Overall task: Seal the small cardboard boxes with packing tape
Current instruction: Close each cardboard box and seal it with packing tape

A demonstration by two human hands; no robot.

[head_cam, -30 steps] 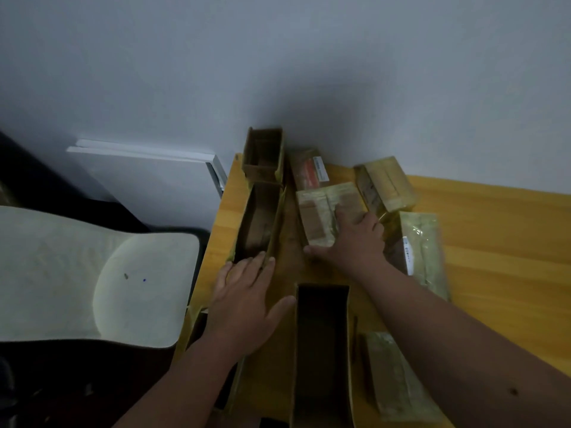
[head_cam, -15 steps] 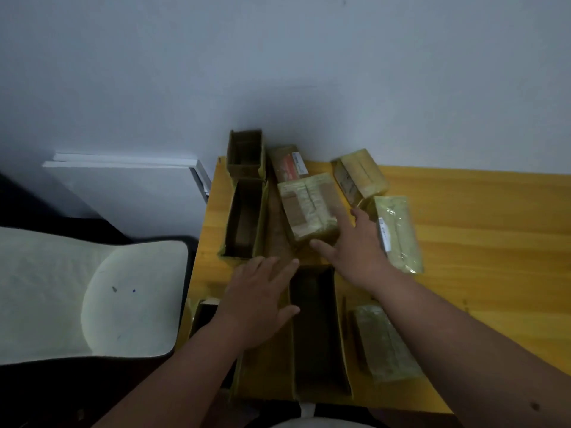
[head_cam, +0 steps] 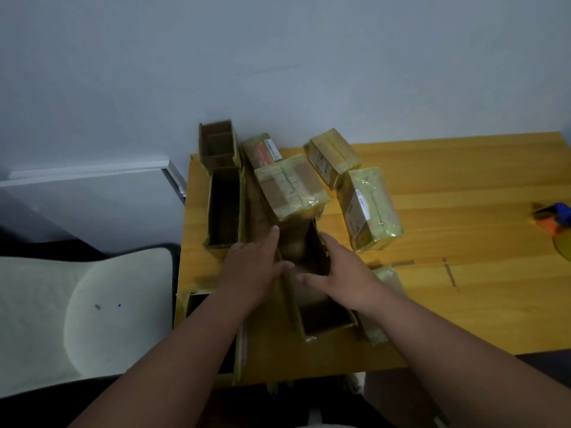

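Observation:
A long open cardboard box (head_cam: 324, 319) lies on the wooden table (head_cam: 463, 288) in front of me. My left hand (head_cam: 253, 267) lies against its left wall with straight fingers, the thumb reaching over the rim. My right hand (head_cam: 343, 273) straddles the right wall, thumb inside the box, fingers outside. Taped boxes lie beyond: one (head_cam: 292, 186) just past the open box, one (head_cam: 335, 156) by the wall, one (head_cam: 369, 208) to the right. A blue and orange tape dispenser (head_cam: 553, 216) sits at the far right edge.
Two more open boxes (head_cam: 225, 205) (head_cam: 217, 143) stand along the table's left edge, and another (head_cam: 197, 307) overhangs the near left corner. A labelled box (head_cam: 262, 149) leans at the back. A pale chair (head_cam: 86, 310) stands left of the table, a white panel (head_cam: 92, 177) behind it.
My right hand left the taped box and came back to the open box's right wall. My left hand moved right to its left wall. The view tilted, bringing the tape dispenser in.

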